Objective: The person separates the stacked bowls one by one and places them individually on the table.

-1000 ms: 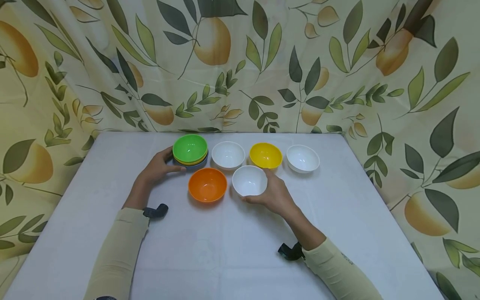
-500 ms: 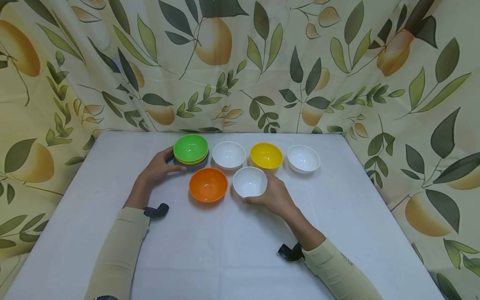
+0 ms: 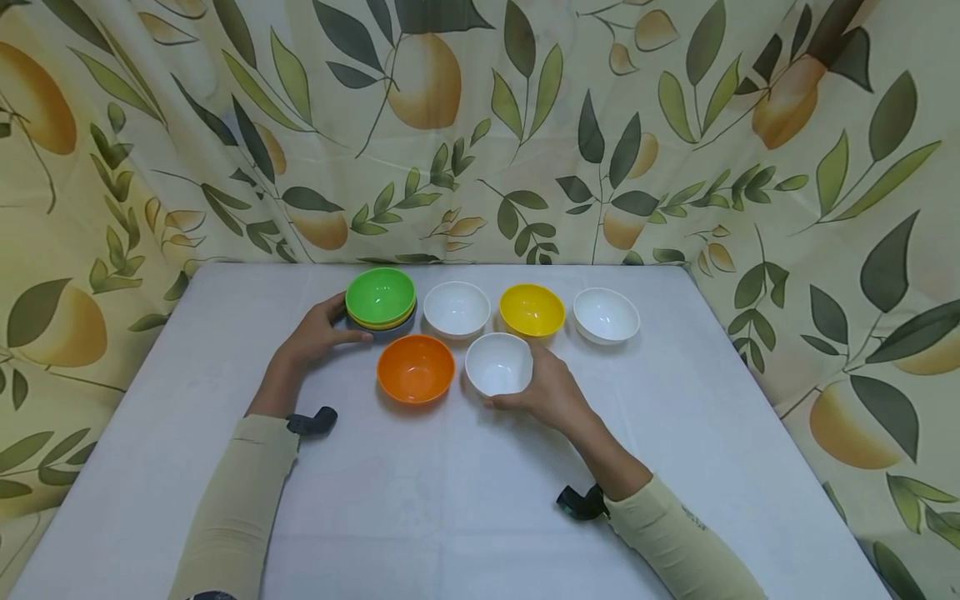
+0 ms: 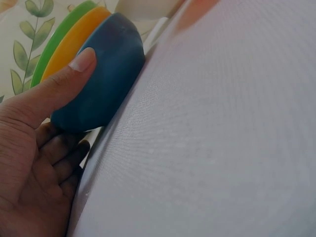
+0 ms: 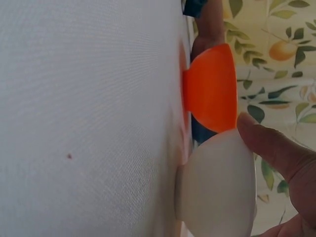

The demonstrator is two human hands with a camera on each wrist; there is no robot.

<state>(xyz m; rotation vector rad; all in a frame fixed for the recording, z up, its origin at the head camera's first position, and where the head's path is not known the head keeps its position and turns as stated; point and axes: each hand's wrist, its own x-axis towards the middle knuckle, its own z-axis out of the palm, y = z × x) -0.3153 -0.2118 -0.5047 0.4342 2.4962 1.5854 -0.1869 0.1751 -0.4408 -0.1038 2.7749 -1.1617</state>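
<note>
At the left end of the back row, my left hand (image 3: 311, 337) grips a stack of nested bowls. The green bowl (image 3: 380, 297) is on top, a yellow one (image 4: 74, 42) sits in the middle, and the blue bowl (image 4: 106, 74) is lowest. In the left wrist view the thumb (image 4: 69, 81) lies against the blue bowl's side. My right hand (image 3: 551, 387) holds a white bowl (image 3: 498, 365) by its right side in the front row, thumb at the rim. An orange bowl (image 3: 416, 369) stands upright just left of that white bowl, with neither hand on it.
Behind the held white bowl, a second white bowl (image 3: 457, 309), a yellow bowl (image 3: 532, 310) and a third white bowl (image 3: 606, 316) stand in a row. The white-covered table (image 3: 420, 500) meets a leaf-and-fruit patterned curtain (image 3: 450, 183) at its back edge.
</note>
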